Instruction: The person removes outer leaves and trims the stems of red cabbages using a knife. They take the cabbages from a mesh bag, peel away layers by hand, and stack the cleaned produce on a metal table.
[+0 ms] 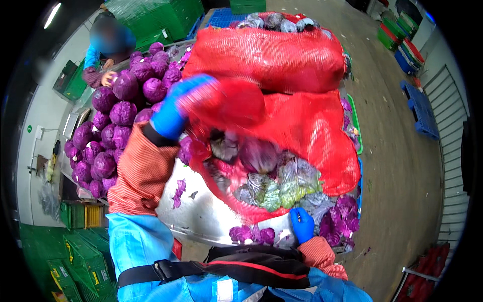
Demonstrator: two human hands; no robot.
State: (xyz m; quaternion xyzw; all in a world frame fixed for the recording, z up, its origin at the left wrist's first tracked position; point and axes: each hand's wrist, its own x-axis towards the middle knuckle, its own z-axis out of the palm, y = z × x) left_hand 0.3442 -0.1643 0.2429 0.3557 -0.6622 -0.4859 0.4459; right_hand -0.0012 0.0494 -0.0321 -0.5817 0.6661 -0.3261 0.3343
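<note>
My left hand, in a blue glove and smeared by motion, is closed on the raised edge of a red mesh bag. Below that lifted edge the bag gapes, showing a dark purple cabbage and loose green-purple outer leaves. Near the table's front edge is my right hand, also blue-gloved, with curled fingers beside the bag's lower edge and the leaves. What it grips, if anything, is too small to make out. Another full red mesh bag lies beyond the opened one.
A heap of trimmed purple cabbages covers the table's left side, where a co-worker reaches in. Purple leaf scraps lie by my right hand on the metal table. Green crates stand lower left; a blue pallet is on the right.
</note>
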